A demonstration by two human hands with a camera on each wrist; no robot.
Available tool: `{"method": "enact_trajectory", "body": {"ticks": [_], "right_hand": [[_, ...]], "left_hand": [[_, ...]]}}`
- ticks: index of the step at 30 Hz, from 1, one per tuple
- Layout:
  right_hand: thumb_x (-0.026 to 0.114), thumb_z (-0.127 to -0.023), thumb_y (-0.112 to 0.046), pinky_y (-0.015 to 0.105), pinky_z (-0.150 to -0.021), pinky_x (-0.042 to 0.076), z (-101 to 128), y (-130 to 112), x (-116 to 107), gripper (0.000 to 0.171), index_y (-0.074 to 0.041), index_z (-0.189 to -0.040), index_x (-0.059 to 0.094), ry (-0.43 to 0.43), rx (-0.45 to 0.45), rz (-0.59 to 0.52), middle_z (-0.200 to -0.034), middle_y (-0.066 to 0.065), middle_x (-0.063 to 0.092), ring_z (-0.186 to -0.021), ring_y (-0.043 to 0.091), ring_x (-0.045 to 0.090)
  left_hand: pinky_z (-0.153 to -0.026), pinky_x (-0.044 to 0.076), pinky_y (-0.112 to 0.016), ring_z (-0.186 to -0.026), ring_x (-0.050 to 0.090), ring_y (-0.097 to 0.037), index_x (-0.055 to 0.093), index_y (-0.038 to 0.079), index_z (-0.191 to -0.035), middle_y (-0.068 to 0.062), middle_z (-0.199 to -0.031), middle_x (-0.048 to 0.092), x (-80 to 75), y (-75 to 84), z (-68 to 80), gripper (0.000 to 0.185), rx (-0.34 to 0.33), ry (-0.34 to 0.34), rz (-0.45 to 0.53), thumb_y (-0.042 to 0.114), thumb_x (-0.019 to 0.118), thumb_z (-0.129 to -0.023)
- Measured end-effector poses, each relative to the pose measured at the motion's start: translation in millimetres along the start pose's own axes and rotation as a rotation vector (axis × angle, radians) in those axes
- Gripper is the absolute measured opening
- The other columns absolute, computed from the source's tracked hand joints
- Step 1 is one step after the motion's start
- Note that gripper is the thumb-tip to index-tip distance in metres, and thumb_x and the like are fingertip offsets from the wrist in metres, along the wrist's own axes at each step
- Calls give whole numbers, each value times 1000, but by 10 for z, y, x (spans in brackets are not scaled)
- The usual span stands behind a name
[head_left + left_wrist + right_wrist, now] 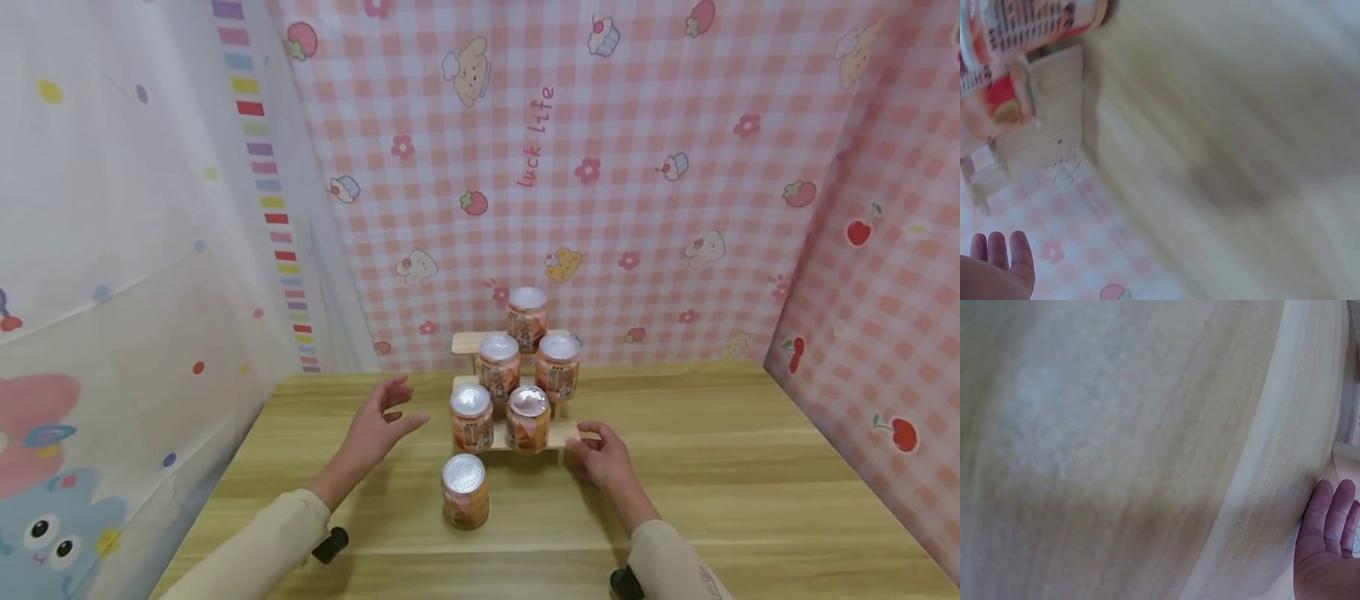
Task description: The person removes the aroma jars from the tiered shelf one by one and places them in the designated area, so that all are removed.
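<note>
A small tiered wooden stand (564,435) holds several orange-labelled cans with silver lids. One can (527,321) is on the top tier, two cans (498,368) (557,368) on the middle, and two cans (472,421) (527,423) on the lowest. Another can (465,493) stands upright on the table in front of the stand. My left hand (373,427) is held left of the stand, fingers spread and loosely bent, with nothing in it. At the lowest tier's right end, my right hand (604,460) has its fingertips right at the board; its fingers look fairly straight in the right wrist view.
The wood-grain table (720,483) runs back to a pink checked cloth (637,208) hanging behind the stand. A white patterned cloth (150,250) hangs at the left and another checked cloth (870,308) at the right.
</note>
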State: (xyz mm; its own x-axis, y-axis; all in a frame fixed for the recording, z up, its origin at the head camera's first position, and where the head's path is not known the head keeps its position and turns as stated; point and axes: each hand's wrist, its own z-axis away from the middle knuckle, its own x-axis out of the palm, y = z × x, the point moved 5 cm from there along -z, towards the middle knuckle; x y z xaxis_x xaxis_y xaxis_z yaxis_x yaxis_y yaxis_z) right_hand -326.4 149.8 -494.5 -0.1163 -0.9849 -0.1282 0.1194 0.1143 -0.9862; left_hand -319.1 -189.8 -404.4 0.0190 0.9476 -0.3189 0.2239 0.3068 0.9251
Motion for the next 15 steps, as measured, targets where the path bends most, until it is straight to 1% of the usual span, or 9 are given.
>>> {"method": "enact_trajectory", "body": {"ticks": [5,7,11,15], "right_hand": [[62,-85,-7,37,-56,51,-5,-2,-6,35,1,-117,48,-2,-3,0,-96,18,59,-72,20,60],[62,-85,-7,37,-56,51,-8,1,-5,35,1,-117,48,-2,-4,-1,-96,19,59,-72,20,60],[62,-85,-7,36,-55,51,-12,13,-5,34,0,-115,49,0,4,2,-96,18,59,-71,19,59],[62,-86,-8,36,-56,51,-7,10,-11,34,-1,-116,49,0,11,11,-98,18,58,-72,18,59]], "left_hand": [[-96,33,-50,-117,41,-33,35,5,-133,-18,-125,45,-4,292,-85,66,7,-27,18,21,71,-79],[-96,34,-49,-118,41,-33,36,5,-132,-18,-125,45,5,361,-137,66,12,-33,18,21,71,-79],[-94,37,-45,-117,42,-29,37,8,-132,-15,-124,47,35,347,-305,67,29,-30,1,27,72,-78],[-92,39,-42,-114,45,-25,39,12,-131,-11,-122,49,84,326,-501,65,80,-7,-20,29,72,-78]]}}
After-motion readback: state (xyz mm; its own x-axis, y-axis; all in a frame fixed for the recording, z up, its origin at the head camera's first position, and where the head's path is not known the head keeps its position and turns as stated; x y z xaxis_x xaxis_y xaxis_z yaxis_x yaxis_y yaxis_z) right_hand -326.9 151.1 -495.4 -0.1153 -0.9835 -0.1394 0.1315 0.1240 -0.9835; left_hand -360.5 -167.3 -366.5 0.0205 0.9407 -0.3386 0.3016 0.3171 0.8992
